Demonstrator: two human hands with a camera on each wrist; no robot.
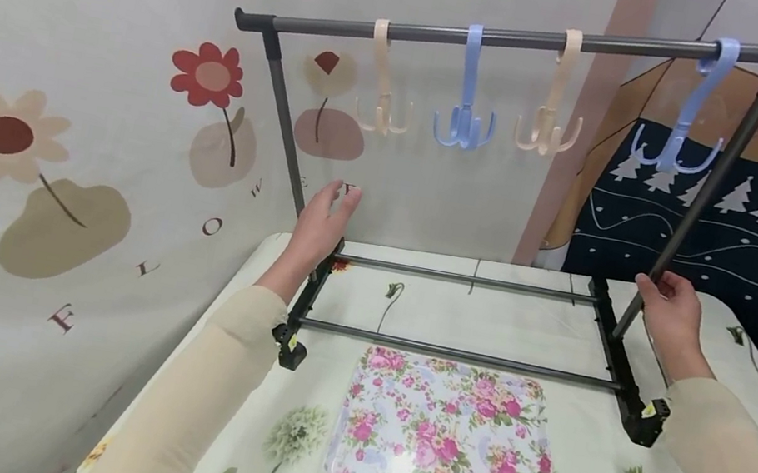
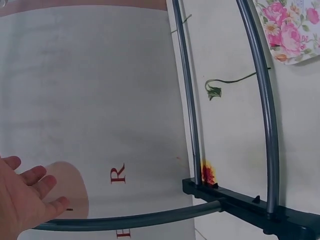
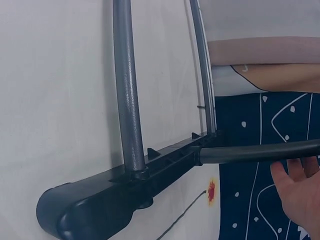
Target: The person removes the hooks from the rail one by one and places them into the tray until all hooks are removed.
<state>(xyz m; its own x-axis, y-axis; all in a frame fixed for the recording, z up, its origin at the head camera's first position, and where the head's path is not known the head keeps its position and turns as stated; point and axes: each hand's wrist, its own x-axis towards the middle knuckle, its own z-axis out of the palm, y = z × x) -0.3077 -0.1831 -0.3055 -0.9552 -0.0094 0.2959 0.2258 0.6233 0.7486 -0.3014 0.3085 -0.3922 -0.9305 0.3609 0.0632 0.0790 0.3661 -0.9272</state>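
A dark metal clothes rack (image 1: 460, 355) stands on the cloth-covered table, its two uprights leaning up to a top rail. My left hand (image 1: 323, 222) is beside the left upright (image 2: 130, 220), fingers apart and relaxed. At the other side my right hand (image 1: 672, 322) holds the lower part of the right upright (image 3: 260, 152), thumb and fingertips at the pole. From the top rail hang a cream hook (image 1: 385, 81), a blue hook (image 1: 467, 91), another cream hook (image 1: 555, 98) and, near the right end, another blue hook (image 1: 690, 114).
A flower-patterned tray (image 1: 449, 443) lies on the table in front of the rack's lower bar. Behind the rack hangs a pale printed curtain (image 1: 107, 96). A dark blue cloth with white trees (image 1: 730, 231) is at the right.
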